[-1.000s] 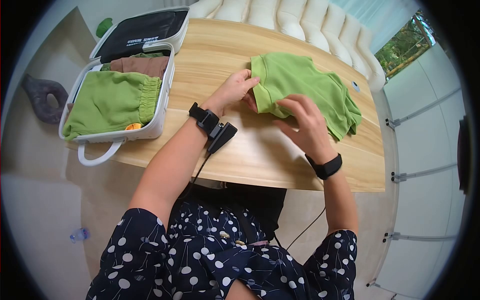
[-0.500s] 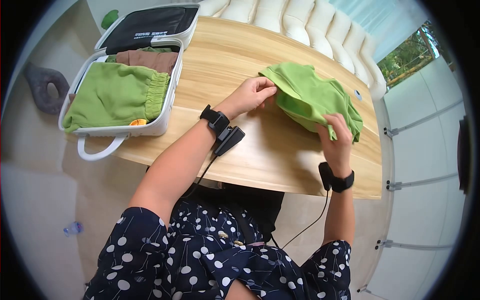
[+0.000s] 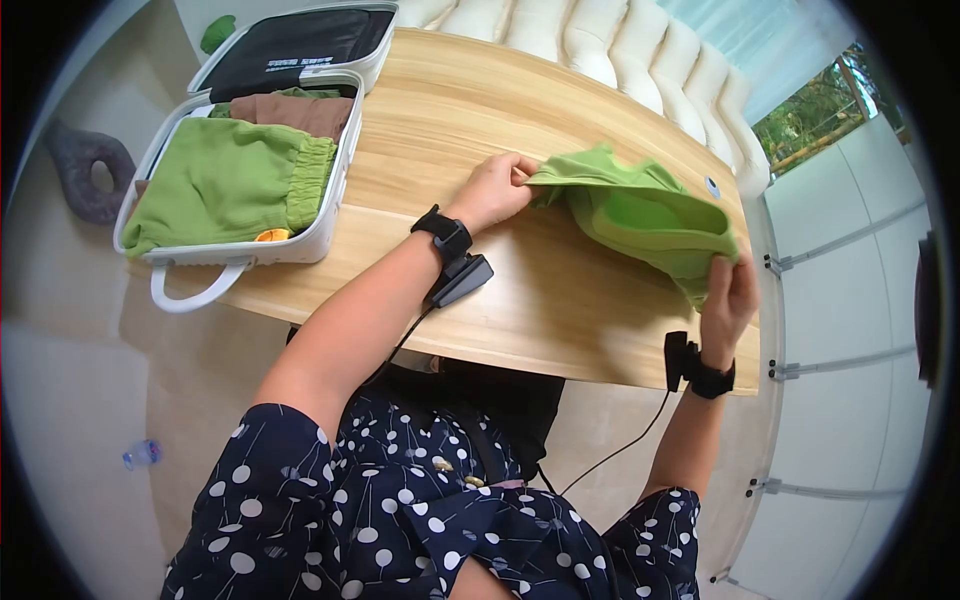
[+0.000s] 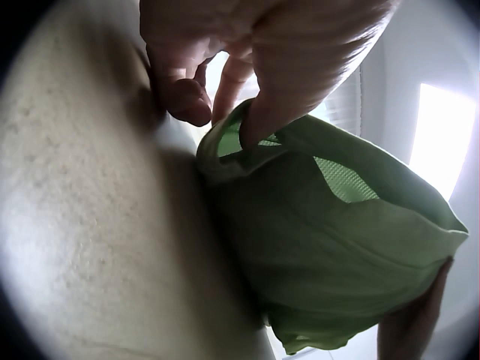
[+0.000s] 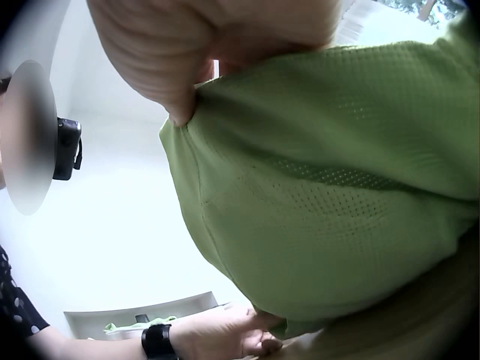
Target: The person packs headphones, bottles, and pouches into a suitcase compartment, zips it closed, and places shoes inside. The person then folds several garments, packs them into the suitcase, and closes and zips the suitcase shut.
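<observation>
A green garment is stretched between both hands over the wooden table, its wide opening facing up and toward the person. The left hand pinches one end of the opening's edge between thumb and fingers. At the other end, the right hand grips the edge near the table's right side. In the left wrist view the thumb of the left hand presses on the rim of the garment. The right wrist view shows the right hand pinching a corner of the fabric.
On the left of the table, an open white suitcase holds folded green shorts, a brown cloth and other clothes. A small oval object lies near the far right edge. Cream sofa cushions stand behind.
The right hand has taken hold of the garment's edge and moved right, widening the opening. The left hand still holds its end, and the garment is lifted and spread more.
</observation>
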A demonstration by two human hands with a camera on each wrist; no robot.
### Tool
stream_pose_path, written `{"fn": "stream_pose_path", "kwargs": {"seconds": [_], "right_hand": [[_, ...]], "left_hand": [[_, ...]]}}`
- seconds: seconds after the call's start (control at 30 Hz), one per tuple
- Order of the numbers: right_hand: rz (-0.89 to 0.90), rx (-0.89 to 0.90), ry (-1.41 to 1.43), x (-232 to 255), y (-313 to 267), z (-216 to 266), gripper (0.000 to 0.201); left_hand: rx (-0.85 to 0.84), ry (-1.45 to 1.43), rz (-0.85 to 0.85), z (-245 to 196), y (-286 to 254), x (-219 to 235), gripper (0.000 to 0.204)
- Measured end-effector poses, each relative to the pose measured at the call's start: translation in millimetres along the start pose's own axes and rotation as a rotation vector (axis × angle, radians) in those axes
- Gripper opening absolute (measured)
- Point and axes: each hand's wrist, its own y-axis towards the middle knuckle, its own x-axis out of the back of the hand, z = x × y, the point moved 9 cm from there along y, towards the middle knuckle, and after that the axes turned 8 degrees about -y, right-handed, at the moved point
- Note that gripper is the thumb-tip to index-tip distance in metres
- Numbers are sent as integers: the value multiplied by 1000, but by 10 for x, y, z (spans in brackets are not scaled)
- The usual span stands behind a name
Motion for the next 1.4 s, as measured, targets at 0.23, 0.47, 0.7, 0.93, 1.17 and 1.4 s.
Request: {"fn": "stream_pose_path", "kwargs": {"seconds": [0.23,0.47,0.7,0.93,1.17,1.4], "right_hand": [[-320,13,-39,562,723,307,26],[-402,40,95,801,1215,450,29],[-376,67,52,838,1397,680,31],[-370,82,73,910,1423,813,30],[-330,71,78,1019,1384,776,29],[-297,114,-63,1267,1349,649,29]], "left_hand": [[-12,-328,149,-671,-119,-1,23],[-329,-434,297,-1384,-381,79,36],[-451,-459,382,-1539,-660,10,40],[-376,-381,322,-1491,-705,4,45],[-340,-460,357,-1437,-663,-43,28],[-646,-156,190,-2021,-622,499,16]]}}
